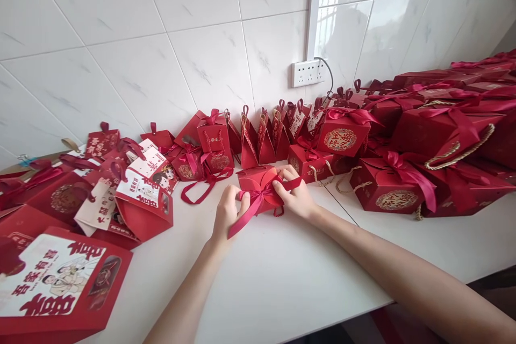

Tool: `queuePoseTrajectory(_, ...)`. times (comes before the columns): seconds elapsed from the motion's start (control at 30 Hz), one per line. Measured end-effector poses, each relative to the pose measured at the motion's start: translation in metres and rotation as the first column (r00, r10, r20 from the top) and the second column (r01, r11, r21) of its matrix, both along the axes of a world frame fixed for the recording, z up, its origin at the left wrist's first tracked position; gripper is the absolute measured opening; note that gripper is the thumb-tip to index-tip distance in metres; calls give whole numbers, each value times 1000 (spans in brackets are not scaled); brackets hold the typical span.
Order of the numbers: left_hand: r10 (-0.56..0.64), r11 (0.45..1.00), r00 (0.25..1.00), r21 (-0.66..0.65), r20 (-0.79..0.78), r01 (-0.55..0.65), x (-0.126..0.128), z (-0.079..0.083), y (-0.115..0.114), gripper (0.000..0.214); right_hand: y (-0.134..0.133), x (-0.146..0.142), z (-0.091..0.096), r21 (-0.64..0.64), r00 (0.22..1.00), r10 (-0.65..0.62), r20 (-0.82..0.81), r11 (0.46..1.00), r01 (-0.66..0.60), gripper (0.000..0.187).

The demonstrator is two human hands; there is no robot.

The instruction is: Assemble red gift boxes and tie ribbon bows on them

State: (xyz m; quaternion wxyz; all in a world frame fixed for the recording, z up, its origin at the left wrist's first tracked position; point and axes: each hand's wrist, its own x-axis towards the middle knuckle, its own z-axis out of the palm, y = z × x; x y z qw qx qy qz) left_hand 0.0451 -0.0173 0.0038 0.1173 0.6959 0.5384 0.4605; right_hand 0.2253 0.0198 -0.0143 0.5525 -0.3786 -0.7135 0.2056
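1. White table [282, 279] lies under both hands.
2. Red gift boxes [387, 188] crowd beyond and beside the hands.
3. Small red box [258, 180] sits between the hands.
4. Left hand [228, 215] pinches its ribbon [250, 209].
5. Right hand [294, 193] pinches the other ribbon end.

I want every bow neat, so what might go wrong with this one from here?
1. The left hand and right hand both pinch the ribbon over the small red box; an uneven pull may leave a lopsided bow or crumple the flaps.
2. Nothing braces the box on the white table, so it might slide toward the crowded boxes behind.
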Motion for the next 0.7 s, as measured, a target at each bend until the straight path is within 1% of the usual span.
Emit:
queuePoseTrajectory(0.17,-1,1000,999,26,41,0,0,1,1,23,-2,-1,2,-19,1000,5,-1,1000,-5,20)
queuePoseTrajectory(0.27,2,999,995,51,96,-7,0,0,3,22,-3,-1,1,-31,1000,11,-8,999,-11,26)
queuePoseTrajectory(0.47,4,1000,978,2,208,-5,-1,0,4,19,-2,-1,0,-37,1000,6,-6,999,-6,29)
queuePoseTrajectory(0.63,-11,1000,970,-17,244,15,0,1,3,22,-2,-1,0,-40,1000,10,-2,999,-10,29)
queuePoseTrajectory(0.7,-10,1000,972,-3,236,11,0,0,3,25,-2,-1,0,-38,1000,7,-3,999,-7,29)
